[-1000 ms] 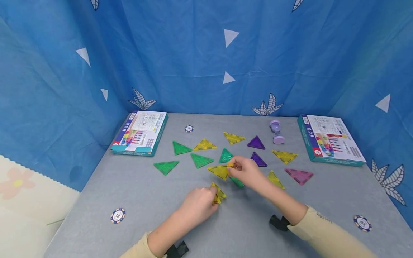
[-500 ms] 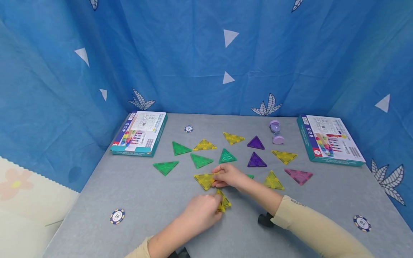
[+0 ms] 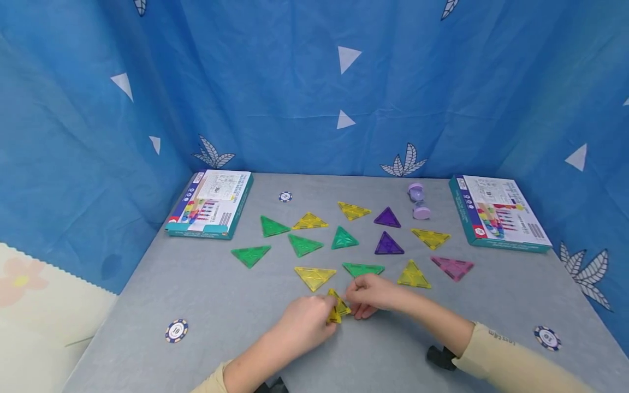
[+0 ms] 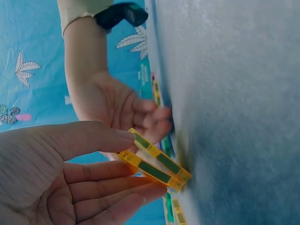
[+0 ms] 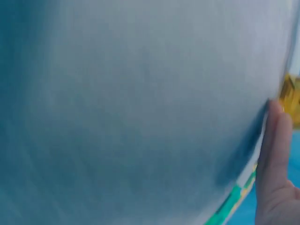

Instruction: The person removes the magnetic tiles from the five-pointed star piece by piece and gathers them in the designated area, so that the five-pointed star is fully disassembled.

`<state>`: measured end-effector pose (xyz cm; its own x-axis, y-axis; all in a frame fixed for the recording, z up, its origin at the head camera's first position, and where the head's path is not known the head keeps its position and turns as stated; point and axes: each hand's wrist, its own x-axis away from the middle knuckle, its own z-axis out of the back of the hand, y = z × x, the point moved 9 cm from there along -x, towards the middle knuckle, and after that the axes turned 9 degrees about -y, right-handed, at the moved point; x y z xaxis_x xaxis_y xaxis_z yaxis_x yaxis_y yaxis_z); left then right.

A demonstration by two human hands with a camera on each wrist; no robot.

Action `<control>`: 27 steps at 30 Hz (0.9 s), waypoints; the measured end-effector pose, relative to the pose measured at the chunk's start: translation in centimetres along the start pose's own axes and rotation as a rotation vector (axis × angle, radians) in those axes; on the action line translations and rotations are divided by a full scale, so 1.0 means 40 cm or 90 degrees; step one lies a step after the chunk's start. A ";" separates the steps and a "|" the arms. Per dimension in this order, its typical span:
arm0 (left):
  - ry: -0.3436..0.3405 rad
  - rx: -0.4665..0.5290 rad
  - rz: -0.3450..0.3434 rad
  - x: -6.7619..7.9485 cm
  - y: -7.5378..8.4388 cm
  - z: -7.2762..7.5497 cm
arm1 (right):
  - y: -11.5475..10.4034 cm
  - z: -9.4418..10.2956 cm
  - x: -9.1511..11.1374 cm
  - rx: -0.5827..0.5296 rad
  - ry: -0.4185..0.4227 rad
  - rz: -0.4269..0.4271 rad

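My left hand (image 3: pixel 307 322) pinches two yellow triangular magnetic tiles (image 3: pixel 338 308) between thumb and fingers. In the left wrist view the pair of tiles (image 4: pixel 154 161) shows edge-on, close together at the lower end and slightly apart at the top. My right hand (image 3: pixel 371 295) is just right of them, its fingers (image 4: pixel 145 117) loosely bent with nothing held. Whether its fingertips touch the tiles I cannot tell. Beyond the left hand a yellow triangle tile (image 3: pixel 314 277) lies flat, and a green triangle tile (image 3: pixel 362 269) lies behind the right hand.
Several green, yellow and purple triangle tiles (image 3: pixel 390 244) lie spread over the grey table (image 3: pixel 236 305), plus a pink one (image 3: pixel 453 267). Boxes stand at back left (image 3: pixel 210 203) and back right (image 3: pixel 500 213). A purple hourglass (image 3: pixel 419 201) and poker chips (image 3: pixel 177 331) are also there.
My right hand has moved a yellow triangle tile leftward, laid it flat on the table and let it go. It has since come back beside the tiles in my left hand.
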<state>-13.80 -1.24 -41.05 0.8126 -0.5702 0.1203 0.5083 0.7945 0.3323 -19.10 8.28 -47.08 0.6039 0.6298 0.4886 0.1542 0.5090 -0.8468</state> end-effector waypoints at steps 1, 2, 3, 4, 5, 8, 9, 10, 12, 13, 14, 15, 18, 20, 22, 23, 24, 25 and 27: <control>-0.002 0.003 0.002 0.000 -0.001 0.000 | 0.008 -0.014 0.003 -0.029 -0.021 -0.007; -0.003 0.006 0.004 0.000 -0.002 -0.001 | 0.013 -0.025 0.003 -0.057 -0.037 -0.011; -0.006 0.013 0.005 -0.001 -0.004 -0.001 | 0.017 -0.034 0.005 -0.083 -0.048 -0.012; -0.004 0.017 0.005 -0.001 -0.005 0.000 | 0.020 -0.040 0.005 -0.108 -0.057 -0.012; -0.005 0.024 0.004 -0.001 -0.005 0.000 | 0.021 -0.045 0.005 -0.130 -0.063 -0.011; -0.009 0.053 0.002 -0.003 -0.011 -0.001 | 0.028 -0.051 0.005 -0.176 -0.076 -0.007; -0.011 0.066 0.001 -0.004 -0.014 -0.001 | 0.031 -0.052 0.006 -0.185 -0.080 -0.008; -0.012 0.080 0.000 -0.005 -0.018 0.000 | 0.033 -0.052 0.007 -0.193 -0.082 -0.009; -0.009 0.108 -0.001 -0.006 -0.027 0.006 | 0.038 -0.048 0.011 -0.209 -0.077 -0.009; 0.000 0.123 -0.003 -0.006 -0.033 0.013 | 0.038 -0.043 0.013 -0.218 -0.067 -0.006; 0.010 0.140 -0.002 -0.005 -0.040 0.021 | 0.037 -0.036 0.016 -0.224 -0.054 0.000; 0.025 0.159 -0.002 -0.005 -0.048 0.031 | 0.033 -0.027 0.020 -0.227 -0.038 0.009; 0.090 0.246 -0.002 -0.001 -0.083 0.072 | 0.015 0.008 0.033 -0.233 0.018 0.049; 0.133 0.318 0.004 0.004 -0.116 0.097 | -0.001 0.033 0.044 -0.229 0.049 0.081; 0.159 0.407 0.005 0.007 -0.151 0.114 | -0.017 0.056 0.056 -0.220 0.074 0.112; 0.162 0.451 0.007 0.008 -0.167 0.118 | -0.025 0.066 0.062 -0.213 0.085 0.126; 0.158 0.490 0.011 0.008 -0.182 0.119 | -0.033 0.075 0.067 -0.204 0.094 0.139; 0.150 0.528 0.015 0.007 -0.194 0.119 | -0.042 0.084 0.073 -0.194 0.101 0.151; 0.127 0.585 0.031 0.007 -0.215 0.114 | -0.058 0.097 0.084 -0.174 0.110 0.171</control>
<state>-19.24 -9.21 -39.60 0.9040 -0.4271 0.0191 0.1177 0.2916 0.9493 -20.47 11.48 -42.65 0.7699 0.5988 0.2206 0.1615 0.1516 -0.9752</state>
